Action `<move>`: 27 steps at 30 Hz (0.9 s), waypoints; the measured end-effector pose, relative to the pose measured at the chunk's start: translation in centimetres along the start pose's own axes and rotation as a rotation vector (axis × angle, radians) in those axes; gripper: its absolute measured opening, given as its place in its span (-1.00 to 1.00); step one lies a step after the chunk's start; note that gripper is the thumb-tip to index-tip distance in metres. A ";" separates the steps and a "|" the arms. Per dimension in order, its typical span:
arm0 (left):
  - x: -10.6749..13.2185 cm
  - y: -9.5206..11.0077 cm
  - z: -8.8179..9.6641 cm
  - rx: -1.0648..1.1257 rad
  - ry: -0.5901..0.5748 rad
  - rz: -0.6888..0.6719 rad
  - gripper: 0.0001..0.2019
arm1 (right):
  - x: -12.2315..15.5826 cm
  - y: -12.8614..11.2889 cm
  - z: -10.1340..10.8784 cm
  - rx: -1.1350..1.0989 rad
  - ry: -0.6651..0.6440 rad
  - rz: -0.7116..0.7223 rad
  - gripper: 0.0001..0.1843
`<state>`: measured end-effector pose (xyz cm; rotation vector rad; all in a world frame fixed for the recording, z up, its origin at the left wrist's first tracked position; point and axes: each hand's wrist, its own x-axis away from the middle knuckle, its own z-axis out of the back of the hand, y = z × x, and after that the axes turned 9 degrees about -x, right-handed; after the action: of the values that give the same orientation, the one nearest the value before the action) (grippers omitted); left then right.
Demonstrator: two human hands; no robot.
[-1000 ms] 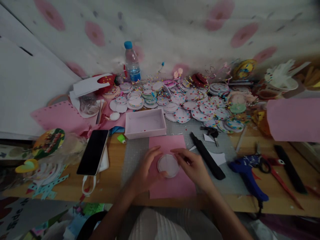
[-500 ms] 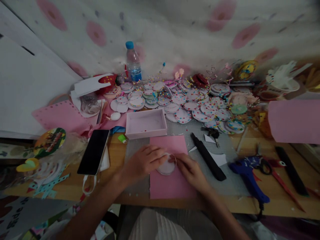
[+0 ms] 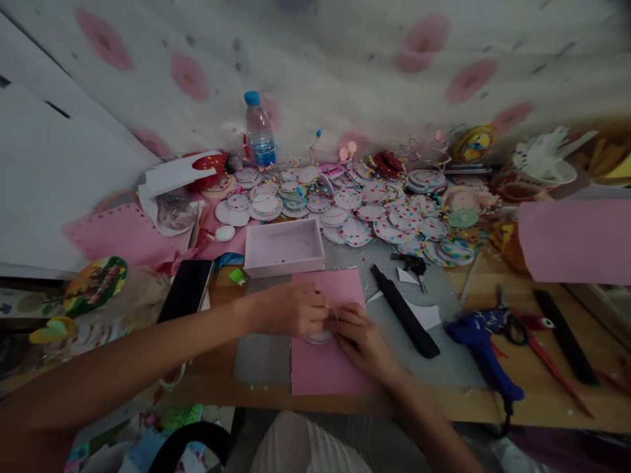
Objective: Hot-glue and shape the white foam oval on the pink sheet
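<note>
My left hand point(image 3: 290, 310) is closed in a pinch over a round white disc point(image 3: 318, 338), which it mostly covers. What its fingertips hold is hidden. Close beside it on the right, my right hand point(image 3: 363, 338) has its fingers bent together around a thin pale strand point(image 3: 336, 315) that curves up between the two hands. The disc lies over a sheet of pink paper point(image 3: 325, 378), which rests on a grey cutting mat point(image 3: 261, 361).
An open white box point(image 3: 283, 266) stands behind the paper, with many decorated white discs point(image 3: 355, 233) heaped beyond it. A black stick-like object point(image 3: 407, 315), blue glue gun point(image 3: 490, 348) and scissors point(image 3: 516, 332) lie right. A phone point(image 3: 185, 292) and water bottle point(image 3: 259, 135) are left.
My left hand has come down lower over the disc, its fingers now closed, and its forearm has swung out to the left across the phone. My right hand has moved slightly toward it.
</note>
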<state>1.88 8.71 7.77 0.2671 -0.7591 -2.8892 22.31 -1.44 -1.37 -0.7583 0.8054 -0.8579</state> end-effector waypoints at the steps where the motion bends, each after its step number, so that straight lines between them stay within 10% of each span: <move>1: 0.2 0.0 0.0 -0.098 0.011 -0.012 -0.70 | 0.0 0.0 -0.1 0.010 -0.001 -0.005 -0.63; 6: 1.7 0.1 -1.0 -0.321 0.121 0.039 -0.76 | 0.1 -0.3 -0.4 0.056 -0.007 -0.027 -0.63; 27: 1.2 4.6 -5.0 0.075 0.496 0.746 -0.77 | -0.3 -2.3 -1.1 0.182 0.041 -0.094 -0.72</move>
<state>2.20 2.15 5.60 0.5446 -0.6795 -1.9851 20.49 -2.40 0.08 -0.6234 0.7216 -1.0193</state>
